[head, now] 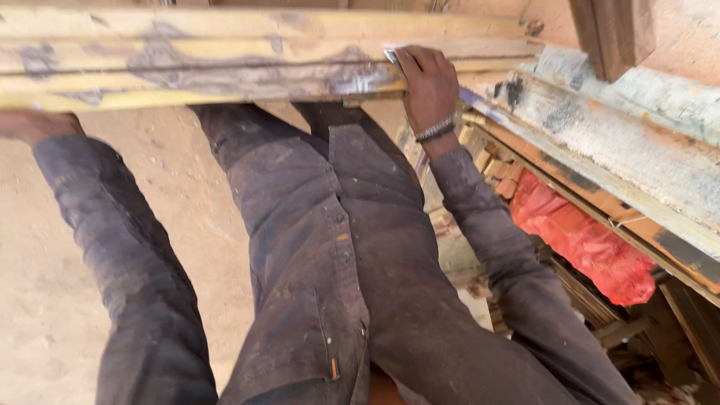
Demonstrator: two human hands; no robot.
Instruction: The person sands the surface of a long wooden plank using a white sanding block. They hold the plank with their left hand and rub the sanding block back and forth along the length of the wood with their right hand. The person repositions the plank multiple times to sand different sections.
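The long wooden plank (225,56) lies across your view, stained grey and yellow, and both your hands are on it. It sits level in front of your legs, one end toward the rough bench edge (600,142) off your right hand. Under that bench, below and beyond your right arm, a red mesh sack (585,244) lies among wood offcuts (495,169). Your right hand (429,86) presses flat over the plank's near edge, fingers curled on top by a small pale scrap (392,56). Your left hand (34,124) sits under the plank's far end; whether it grips I cannot tell. You look to be steadying or carrying the plank; moving it would call for a firm hold at both ends.
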